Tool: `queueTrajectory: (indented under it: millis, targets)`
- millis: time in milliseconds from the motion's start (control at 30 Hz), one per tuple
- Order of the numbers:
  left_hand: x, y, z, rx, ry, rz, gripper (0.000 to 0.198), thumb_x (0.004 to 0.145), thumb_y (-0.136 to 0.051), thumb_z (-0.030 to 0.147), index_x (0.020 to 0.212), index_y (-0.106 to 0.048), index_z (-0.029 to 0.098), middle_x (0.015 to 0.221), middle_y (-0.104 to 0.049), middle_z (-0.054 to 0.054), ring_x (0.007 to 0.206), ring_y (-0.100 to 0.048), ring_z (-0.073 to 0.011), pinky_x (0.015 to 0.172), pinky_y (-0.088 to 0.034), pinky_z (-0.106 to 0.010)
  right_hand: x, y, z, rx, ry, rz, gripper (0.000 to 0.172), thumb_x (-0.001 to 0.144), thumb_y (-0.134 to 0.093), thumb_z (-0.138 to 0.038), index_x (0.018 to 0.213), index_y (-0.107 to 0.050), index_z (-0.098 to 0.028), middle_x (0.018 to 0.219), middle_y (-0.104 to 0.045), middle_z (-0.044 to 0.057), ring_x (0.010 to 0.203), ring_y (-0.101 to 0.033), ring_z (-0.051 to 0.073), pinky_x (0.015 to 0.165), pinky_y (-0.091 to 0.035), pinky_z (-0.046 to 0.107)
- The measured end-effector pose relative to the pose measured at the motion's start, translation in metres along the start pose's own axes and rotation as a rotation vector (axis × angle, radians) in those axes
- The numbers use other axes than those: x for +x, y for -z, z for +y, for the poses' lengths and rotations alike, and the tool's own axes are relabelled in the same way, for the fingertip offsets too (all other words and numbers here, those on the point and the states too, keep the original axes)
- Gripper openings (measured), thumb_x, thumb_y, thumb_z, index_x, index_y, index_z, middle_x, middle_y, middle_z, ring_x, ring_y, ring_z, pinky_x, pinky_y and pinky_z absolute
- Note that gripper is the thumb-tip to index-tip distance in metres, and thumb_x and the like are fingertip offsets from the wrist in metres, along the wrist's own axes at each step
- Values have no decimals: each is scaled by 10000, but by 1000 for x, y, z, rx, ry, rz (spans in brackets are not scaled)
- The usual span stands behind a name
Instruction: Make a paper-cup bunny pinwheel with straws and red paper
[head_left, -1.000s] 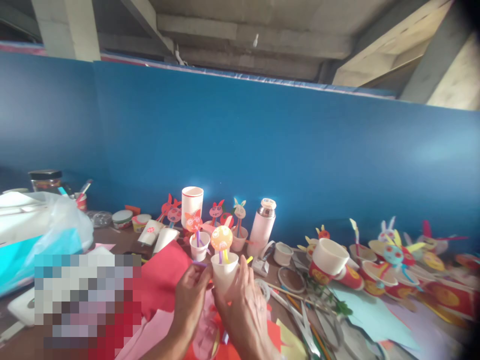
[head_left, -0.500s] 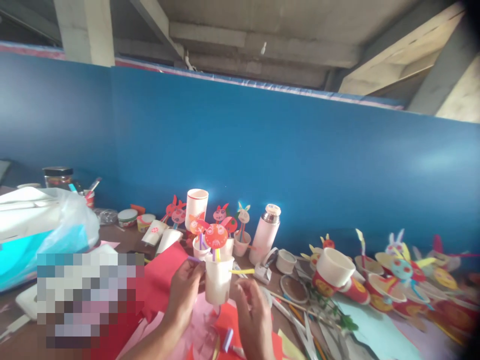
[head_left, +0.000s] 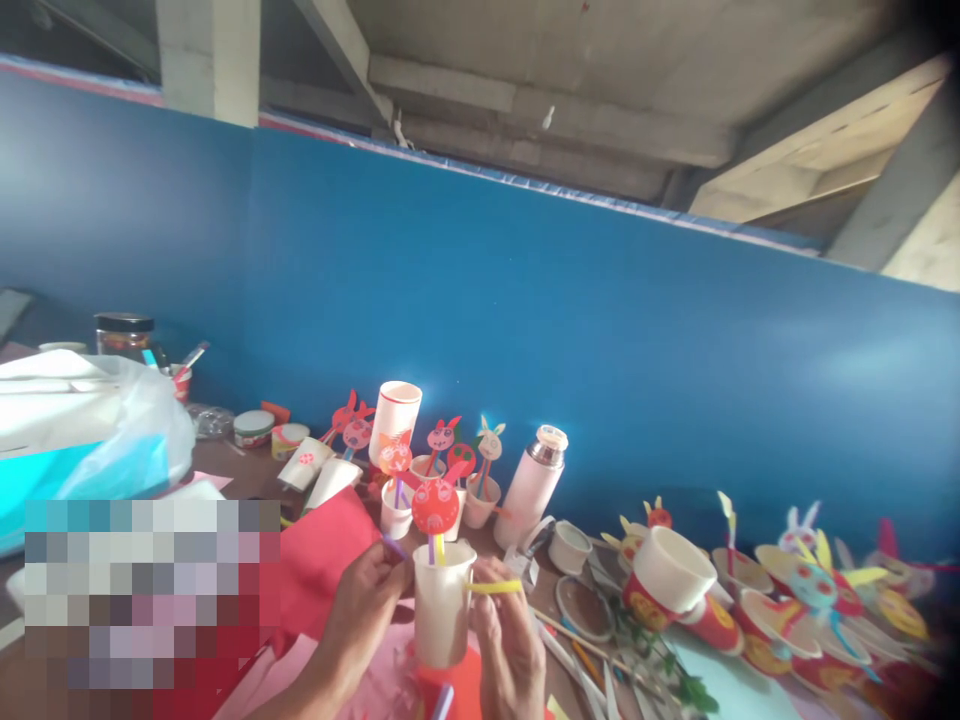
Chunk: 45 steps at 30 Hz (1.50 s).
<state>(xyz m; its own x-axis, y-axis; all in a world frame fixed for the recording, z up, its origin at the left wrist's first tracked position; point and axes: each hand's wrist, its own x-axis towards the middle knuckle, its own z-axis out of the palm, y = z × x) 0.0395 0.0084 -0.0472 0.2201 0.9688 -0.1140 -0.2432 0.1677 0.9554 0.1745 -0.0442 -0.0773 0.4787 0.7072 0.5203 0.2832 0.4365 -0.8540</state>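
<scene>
A white paper cup [head_left: 441, 610] is upright in front of me, between my two hands. A red paper animal face [head_left: 435, 507] with long ears rises above it on purple and yellow paper strips. My left hand [head_left: 367, 595] is closed at the cup's left side, pinching a purple paper strip [head_left: 394, 549] that sticks out there. On the right, a yellow paper strip [head_left: 496, 587] juts from the cup's side, and the bent fingers of my right hand [head_left: 511, 635] are closed on it. Whether the cup rests on the paper below is unclear.
Behind stand more cups with paper animals [head_left: 480, 500], a tall cup [head_left: 397, 420] and a pink thermos [head_left: 529, 490]. Red cup figures [head_left: 795, 620], scissors and tape [head_left: 583, 607] lie right. Red paper [head_left: 330, 545] and a plastic bag [head_left: 154, 420] are left.
The cup and paper face appear lower in view. My right hand has come up to the yellow strip, which now lies across its fingers. The view has tilted slightly.
</scene>
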Motion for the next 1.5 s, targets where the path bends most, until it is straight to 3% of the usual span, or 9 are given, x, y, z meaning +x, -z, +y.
queueTrajectory:
  millis: [167, 300, 467, 633, 933, 1200, 1367, 1500]
  targets:
    - [-1, -1, -2, 108, 0, -39, 216, 738, -580, 357, 788, -508, 160, 620, -621, 9, 582, -613, -152, 568, -464, -253, 1, 6, 1, -48, -4, -9, 295, 839, -516, -436, 940, -667, -204, 1167, -599, 108, 1016, -592, 253, 665, -529, 277]
    - [1, -4, -2, 118, -12, -60, 169, 694, -602, 285, 715, -484, 167, 529, -539, 50, 508, -542, -112, 503, -410, -204, 1, 10, -1, -60, 35, -39, 279, 835, -528, -403, 999, -649, -213, 1094, -630, 95, 1032, -579, 242, 759, -509, 285]
    - [15, -9, 0, 126, -109, -70, 115, 690, -561, 235, 675, -462, 177, 488, -461, 73, 448, -458, -87, 448, -352, -186, 2, 12, 4, 34, -74, -47, 227, 827, -542, -401, 895, -630, -203, 1047, -637, 91, 860, -621, 189, 636, -520, 226]
    - [25, -17, -2, 140, -152, -81, 166, 709, -549, 239, 641, -406, 191, 463, -407, 85, 406, -369, -64, 407, -276, -177, 7, 15, 1, 66, -128, -22, 230, 796, -584, -409, 876, -615, -196, 913, -655, 70, 806, -618, 180, 620, -520, 221]
    - [21, -20, -6, 65, -178, -155, 141, 741, -549, 267, 697, -450, 175, 554, -472, 50, 478, -444, -82, 449, -332, -180, 12, 16, -16, 22, -112, -15, 249, 801, -578, -405, 910, -618, -184, 956, -672, 91, 897, -630, 217, 686, -515, 253]
    - [11, -24, 24, 312, -291, -124, 156, 794, -525, 328, 758, -522, 177, 675, -588, 1, 630, -557, -138, 543, -408, -189, 19, 18, -23, 36, -137, -64, 247, 806, -559, -406, 903, -646, -196, 919, -686, 43, 864, -634, 188, 707, -503, 222]
    - [-1, -20, 22, 529, -403, -76, 181, 825, -497, 368, 824, -539, 192, 765, -636, -31, 697, -603, -170, 594, -445, -194, 17, 15, -27, 97, -187, -29, 287, 815, -531, -443, 912, -627, -191, 811, -675, 19, 694, -607, 149, 629, -492, 210]
    - [-7, -10, 22, 654, -485, 9, 192, 791, -556, 374, 869, -589, 202, 802, -668, -46, 740, -621, -187, 648, -458, -198, 9, 9, -23, 114, -201, 16, 299, 801, -557, -451, 898, -658, -187, 826, -690, 27, 746, -632, 169, 663, -502, 216]
